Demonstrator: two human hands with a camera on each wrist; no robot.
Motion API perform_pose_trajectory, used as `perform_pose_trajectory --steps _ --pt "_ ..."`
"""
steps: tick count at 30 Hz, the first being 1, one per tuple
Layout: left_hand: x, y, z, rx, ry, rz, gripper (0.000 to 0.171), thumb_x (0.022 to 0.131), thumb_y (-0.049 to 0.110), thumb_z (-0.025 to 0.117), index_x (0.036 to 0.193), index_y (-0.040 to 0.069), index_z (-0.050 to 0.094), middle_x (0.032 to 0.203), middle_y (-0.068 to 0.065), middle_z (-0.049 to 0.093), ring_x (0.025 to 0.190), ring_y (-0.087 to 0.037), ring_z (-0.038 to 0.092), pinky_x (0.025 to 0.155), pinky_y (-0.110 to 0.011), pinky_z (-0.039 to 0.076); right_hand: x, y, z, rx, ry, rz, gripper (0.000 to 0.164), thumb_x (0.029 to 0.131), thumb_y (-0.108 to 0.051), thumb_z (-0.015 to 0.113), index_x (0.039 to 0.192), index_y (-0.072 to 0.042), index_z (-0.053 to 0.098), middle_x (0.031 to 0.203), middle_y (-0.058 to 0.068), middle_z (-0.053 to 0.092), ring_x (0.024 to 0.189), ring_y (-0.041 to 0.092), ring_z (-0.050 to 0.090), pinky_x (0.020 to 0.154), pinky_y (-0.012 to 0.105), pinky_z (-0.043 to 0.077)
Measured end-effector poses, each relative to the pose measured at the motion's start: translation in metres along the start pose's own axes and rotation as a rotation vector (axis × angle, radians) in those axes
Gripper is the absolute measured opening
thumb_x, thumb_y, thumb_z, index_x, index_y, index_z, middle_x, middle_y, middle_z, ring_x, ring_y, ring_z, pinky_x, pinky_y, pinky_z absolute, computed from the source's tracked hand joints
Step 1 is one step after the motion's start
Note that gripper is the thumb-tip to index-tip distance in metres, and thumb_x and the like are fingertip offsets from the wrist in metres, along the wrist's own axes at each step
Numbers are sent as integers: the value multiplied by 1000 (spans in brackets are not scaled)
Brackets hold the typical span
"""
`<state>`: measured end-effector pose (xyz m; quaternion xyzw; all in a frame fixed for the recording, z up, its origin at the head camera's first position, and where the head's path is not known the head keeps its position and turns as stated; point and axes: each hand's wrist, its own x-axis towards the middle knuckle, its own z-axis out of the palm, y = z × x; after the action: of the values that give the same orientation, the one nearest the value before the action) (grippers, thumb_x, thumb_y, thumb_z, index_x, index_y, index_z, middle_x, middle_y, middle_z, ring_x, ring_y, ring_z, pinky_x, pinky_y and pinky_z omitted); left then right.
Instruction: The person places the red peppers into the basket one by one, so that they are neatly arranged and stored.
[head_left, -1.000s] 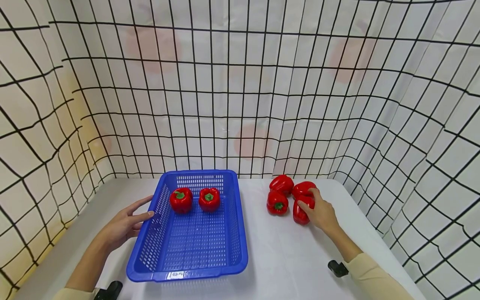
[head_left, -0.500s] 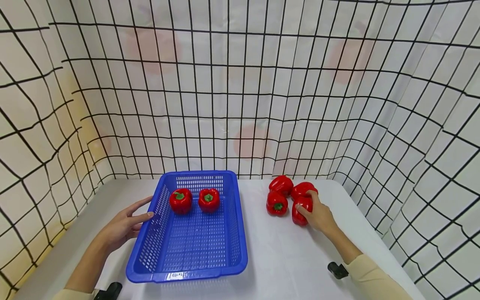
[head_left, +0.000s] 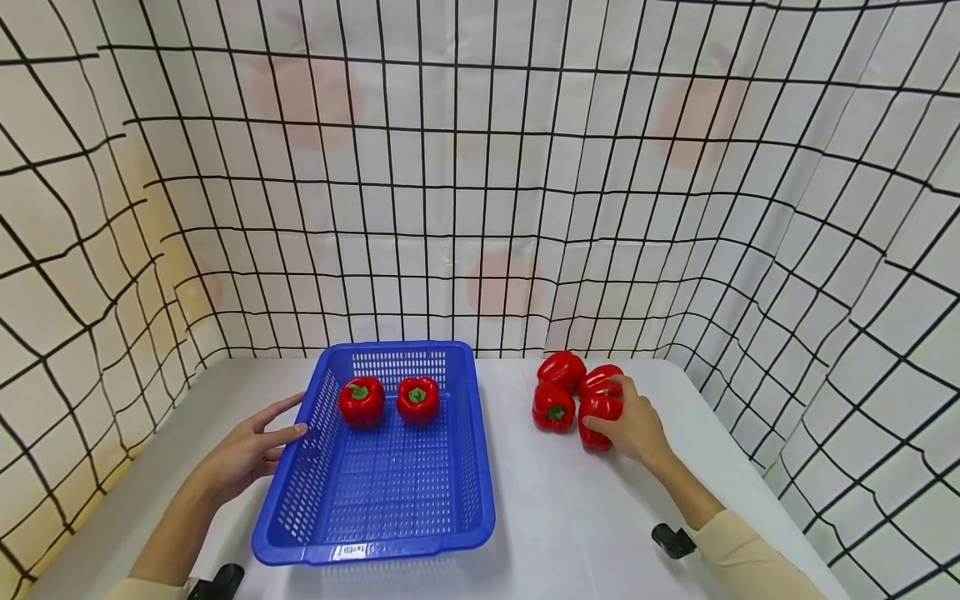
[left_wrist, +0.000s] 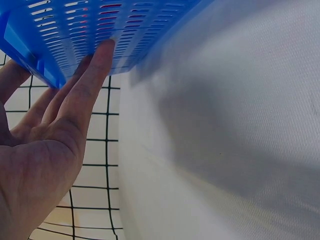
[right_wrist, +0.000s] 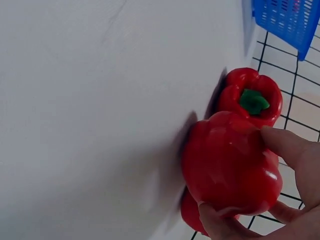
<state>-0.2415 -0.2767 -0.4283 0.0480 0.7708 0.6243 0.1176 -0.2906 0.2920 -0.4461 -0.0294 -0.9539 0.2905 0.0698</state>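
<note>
A red bell pepper (head_left: 592,437) is gripped between the thumb and fingers of my right hand (head_left: 637,425). In the right wrist view that held pepper (right_wrist: 227,165) fills the middle, bottom end toward the camera. Beside it lie more red bell peppers: one with a green stem (head_left: 553,407), one behind it (head_left: 561,371), and one (head_left: 600,381) close to my right fingertips. My left hand (head_left: 242,458) touches the left side of the blue plastic basket (head_left: 486,467). The left wrist view has its fingers (left_wrist: 80,100) fairly straight against the perforated wall.
Two red bell peppers (head_left: 362,402) stand stem-up at the far end inside the basket. Black wire grid (head_left: 457,208) over white sheeting walls in the back and both sides. A white surface (head_left: 555,517) lies under everything.
My right hand and its pepper have shifted slightly left, and the pepper has turned a little. The pepper behind has also slid left. My left hand and the basket stay put.
</note>
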Motion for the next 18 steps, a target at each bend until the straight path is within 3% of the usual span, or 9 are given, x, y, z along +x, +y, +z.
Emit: perform_pose_trajectory --steps 18 --pt "-1 2 2 4 8 -4 82 101 31 63 164 16 13 140 -30 58 101 -37 75 85 -43 62 -7 -13 -7 -24 -43 -10 93 74 -26 87 148 4 41 132 33 45 125 54 48 87 62 58"
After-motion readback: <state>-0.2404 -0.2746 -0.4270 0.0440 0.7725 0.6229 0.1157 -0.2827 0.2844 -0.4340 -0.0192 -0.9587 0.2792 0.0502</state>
